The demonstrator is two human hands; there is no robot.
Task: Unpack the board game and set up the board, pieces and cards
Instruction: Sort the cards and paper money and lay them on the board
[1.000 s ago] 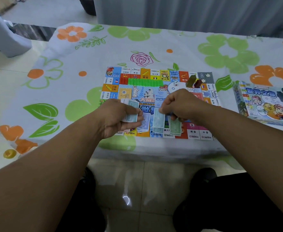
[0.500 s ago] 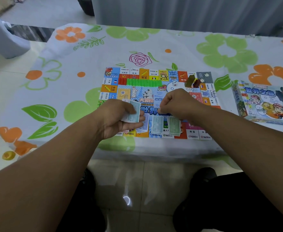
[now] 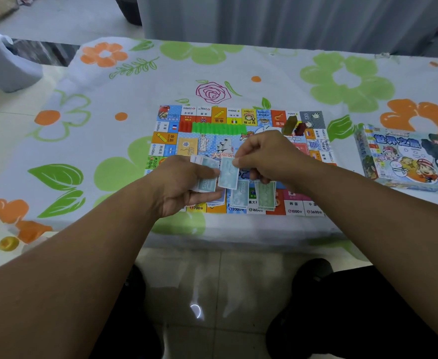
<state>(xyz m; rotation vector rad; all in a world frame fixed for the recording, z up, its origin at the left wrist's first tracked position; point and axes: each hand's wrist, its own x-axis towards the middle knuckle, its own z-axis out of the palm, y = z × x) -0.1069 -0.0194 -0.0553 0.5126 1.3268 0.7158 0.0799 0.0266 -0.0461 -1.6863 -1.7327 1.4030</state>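
Surface [image 3: 135, 104], floral cloth. Board [image 3: 219, 117] flat at centre. Box [image 3: 407, 156] at board's 3 o'clock, apart. Left hand [image 3: 184, 185]: fingers curled round note stack [image 3: 207, 184] over board's 6 o'clock half. Right hand [image 3: 269, 156]: fingers pinching single note [image 3: 228, 176], possibly touching stack.
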